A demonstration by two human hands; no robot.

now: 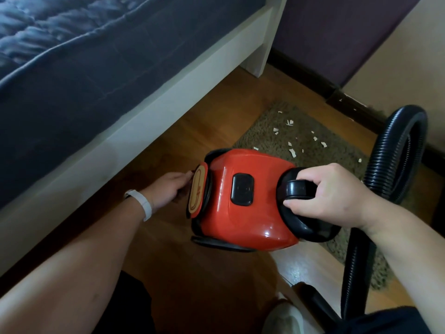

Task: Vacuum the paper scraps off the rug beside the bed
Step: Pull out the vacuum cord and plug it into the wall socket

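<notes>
A red canister vacuum (252, 213) hangs just above the wooden floor, between the bed and the rug. My right hand (330, 191) grips its black carry handle (298, 189). My left hand (166, 189) reaches to the vacuum's rear end, fingertips touching something small beside the tan pedal (197, 189); what they hold is hidden. A brown shaggy rug (284, 131) lies beyond the vacuum, with several white paper scraps (292, 151) scattered on it. The black ribbed hose (395, 160) loops up at the right and runs down toward my legs.
The bed with a dark blue quilt (72, 56) and pale frame (144, 124) fills the left side. A dark baseboard (313, 78) and purple wall bound the far side, with a few scraps by the baseboard (340, 100). My foot (284, 317) shows at the bottom.
</notes>
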